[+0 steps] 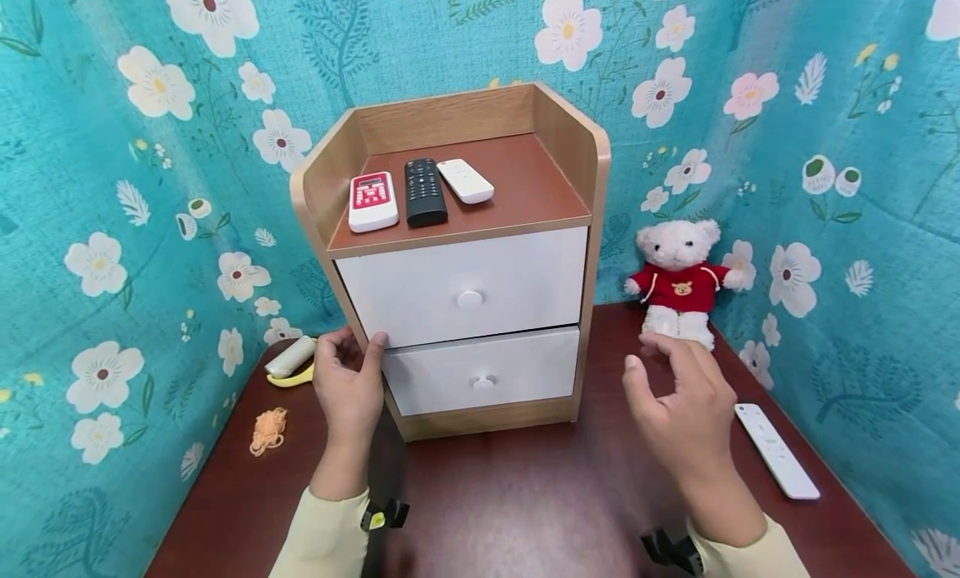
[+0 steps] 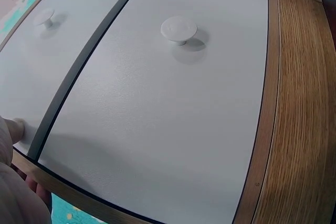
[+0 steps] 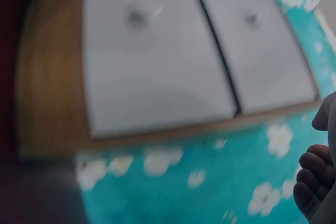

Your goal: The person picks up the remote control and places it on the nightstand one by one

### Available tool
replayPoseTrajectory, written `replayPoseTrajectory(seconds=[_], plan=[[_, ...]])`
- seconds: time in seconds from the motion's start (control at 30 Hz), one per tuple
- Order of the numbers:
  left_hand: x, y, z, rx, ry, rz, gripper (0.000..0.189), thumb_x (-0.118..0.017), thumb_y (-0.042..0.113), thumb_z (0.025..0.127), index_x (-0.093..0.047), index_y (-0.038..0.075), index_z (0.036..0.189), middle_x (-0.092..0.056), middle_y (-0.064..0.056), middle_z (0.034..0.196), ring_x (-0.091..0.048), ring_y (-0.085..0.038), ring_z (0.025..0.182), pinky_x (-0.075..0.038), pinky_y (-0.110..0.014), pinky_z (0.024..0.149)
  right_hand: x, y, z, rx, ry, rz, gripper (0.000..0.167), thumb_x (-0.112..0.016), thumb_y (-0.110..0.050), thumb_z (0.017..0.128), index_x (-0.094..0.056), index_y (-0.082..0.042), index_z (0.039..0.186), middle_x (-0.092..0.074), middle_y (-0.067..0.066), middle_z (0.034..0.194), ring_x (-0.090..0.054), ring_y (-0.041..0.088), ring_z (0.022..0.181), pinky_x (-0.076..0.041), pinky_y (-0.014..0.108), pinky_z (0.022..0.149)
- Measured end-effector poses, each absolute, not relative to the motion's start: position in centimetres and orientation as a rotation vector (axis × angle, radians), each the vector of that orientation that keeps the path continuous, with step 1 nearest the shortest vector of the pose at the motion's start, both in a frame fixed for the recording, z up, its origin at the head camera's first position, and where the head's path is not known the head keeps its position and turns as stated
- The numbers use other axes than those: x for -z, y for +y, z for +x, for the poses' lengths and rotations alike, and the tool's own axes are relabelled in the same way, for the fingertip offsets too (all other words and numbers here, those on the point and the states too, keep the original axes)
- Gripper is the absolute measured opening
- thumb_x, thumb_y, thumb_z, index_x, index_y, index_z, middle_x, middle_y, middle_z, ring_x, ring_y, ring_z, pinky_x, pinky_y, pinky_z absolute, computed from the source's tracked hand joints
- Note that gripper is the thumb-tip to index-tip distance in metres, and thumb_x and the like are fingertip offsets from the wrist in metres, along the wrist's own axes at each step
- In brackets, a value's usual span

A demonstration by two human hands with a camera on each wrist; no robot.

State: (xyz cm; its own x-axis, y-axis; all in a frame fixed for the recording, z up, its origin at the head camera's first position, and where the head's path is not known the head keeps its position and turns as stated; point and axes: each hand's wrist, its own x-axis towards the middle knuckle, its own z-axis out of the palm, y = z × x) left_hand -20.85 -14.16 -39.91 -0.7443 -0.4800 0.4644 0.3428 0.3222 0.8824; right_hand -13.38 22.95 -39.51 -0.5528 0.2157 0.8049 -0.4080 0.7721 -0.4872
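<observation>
A small wooden cabinet [image 1: 480, 410] with two white drawers stands on the table. The upper drawer [image 1: 420, 299] and lower drawer [image 1: 435, 378] each have a round white knob, and a dark gap runs between them. My left hand [image 1: 348, 391] grips the cabinet's left edge, thumb on the front by the upper drawer's bottom corner, other fingers round the side. My right hand [image 1: 686, 399] hovers to the cabinet's right, holding nothing, thumb and fingers apart. In the right wrist view its fingers [image 3: 315, 171] show loosely bent at the edge, away from the wood.
On the cabinet top lie a red-and-white calculator [image 1: 373, 201], a black remote [image 1: 424, 193] and a white remote [image 1: 467, 181]. A teddy bear [image 1: 681, 282] sits at the back right, near another white remote [image 1: 776, 450]. Orange yarn [image 1: 268, 431] and a yellow-handled item [image 1: 291, 363] lie left.
</observation>
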Motion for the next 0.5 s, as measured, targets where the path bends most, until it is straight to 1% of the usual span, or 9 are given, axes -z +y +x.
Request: replayPoseTrajectory(seconds=[0.07,0.1,0.13,0.2,0.23,0.3,0.33,0.47,0.5], plan=[[39.8,-14.1,-20.9,1.514,-1.883,0.111,0.047,-0.085,0.023,0.098,-0.06,-0.004,0.128,-0.068,-0.017,0.114,-0.062,-0.013,0.099,-0.05,-0.014,0.084,41.0,24.3,-13.4,-0.793,-2.02,0.084,0.042,-0.082,-0.016,0.085,-0.075,0.003,0.121,-0.076,0.022,0.113,-0.069,0.04,0.107,-0.03,0.001,0.102],[39.8,-14.1,-20.8,1.519,-1.879,0.108,0.047,-0.085,0.023,0.098,-0.06,-0.004,0.128,-0.068,-0.016,0.114,-0.062,-0.012,0.099,-0.05,-0.014,0.084,41.6,25.1,-13.4,-0.78,-2.042,0.048,0.042,-0.082,-0.017,0.085,-0.074,0.003,0.122,-0.075,0.022,0.114,-0.068,0.04,0.108,-0.033,0.004,0.101],[39.8,-14.1,-20.8,1.522,-1.874,0.105,0.047,-0.085,0.022,0.098,-0.06,-0.004,0.128,-0.068,-0.016,0.114,-0.062,-0.012,0.098,-0.05,-0.015,0.084,42.3,25.9,-13.4,-0.765,-2.063,0.007,0.043,-0.082,-0.017,0.086,-0.074,0.003,0.123,-0.075,0.023,0.115,-0.067,0.042,0.109,-0.039,0.011,0.101],[39.8,-14.1,-20.8,1.522,-1.872,0.102,0.046,-0.085,0.022,0.098,-0.06,-0.004,0.127,-0.068,-0.016,0.114,-0.063,-0.011,0.099,-0.05,-0.015,0.085,43.6,27.5,-13.4,-0.744,-2.11,-0.076,0.042,-0.08,-0.017,0.089,-0.073,0.004,0.124,-0.072,0.026,0.114,-0.065,0.044,0.109,-0.047,0.029,0.099],[39.9,-14.1,-20.9,1.52,-1.873,0.102,0.046,-0.085,0.021,0.098,-0.06,-0.004,0.127,-0.068,-0.017,0.114,-0.063,-0.01,0.099,-0.051,-0.014,0.085,44.1,28.3,-13.3,-0.732,-2.139,-0.123,0.043,-0.08,-0.018,0.089,-0.072,0.005,0.125,-0.071,0.028,0.113,-0.064,0.045,0.109,-0.049,0.039,0.097],[39.9,-14.1,-20.9,1.512,-1.877,0.104,0.045,-0.084,0.021,0.098,-0.06,-0.004,0.127,-0.068,-0.018,0.114,-0.063,-0.008,0.1,-0.05,-0.014,0.086,45.1,29.8,-13.0,-0.71,-2.226,-0.233,0.045,-0.078,-0.02,0.092,-0.07,0.006,0.128,-0.068,0.03,0.116,-0.061,0.048,0.112,-0.047,0.059,0.093],[39.9,-14.1,-20.9,1.51,-1.878,0.105,0.045,-0.084,0.021,0.098,-0.06,-0.004,0.126,-0.069,-0.019,0.115,-0.063,-0.008,0.1,-0.05,-0.014,0.087,45.5,30.5,-12.8,-0.705,-2.266,-0.285,0.046,-0.078,-0.021,0.093,-0.069,0.006,0.129,-0.067,0.031,0.116,-0.061,0.049,0.111,-0.046,0.064,0.092],[40.0,-14.1,-21.0,1.515,-1.875,0.106,0.044,-0.084,0.021,0.098,-0.06,-0.003,0.126,-0.068,-0.019,0.115,-0.063,-0.007,0.1,-0.05,-0.013,0.087,47.1,33.2,-12.0,-0.671,-2.444,-0.462,0.053,-0.078,-0.027,0.096,-0.065,0.009,0.131,-0.063,0.036,0.12,-0.058,0.053,0.113,-0.045,0.069,0.095],[40.0,-14.1,-20.9,1.517,-1.874,0.107,0.044,-0.084,0.021,0.098,-0.06,-0.003,0.126,-0.068,-0.019,0.115,-0.063,-0.007,0.1,-0.05,-0.013,0.087,47.5,33.9,-11.9,-0.663,-2.47,-0.484,0.053,-0.079,-0.028,0.096,-0.065,0.011,0.131,-0.063,0.037,0.119,-0.058,0.055,0.111,-0.045,0.069,0.093]])
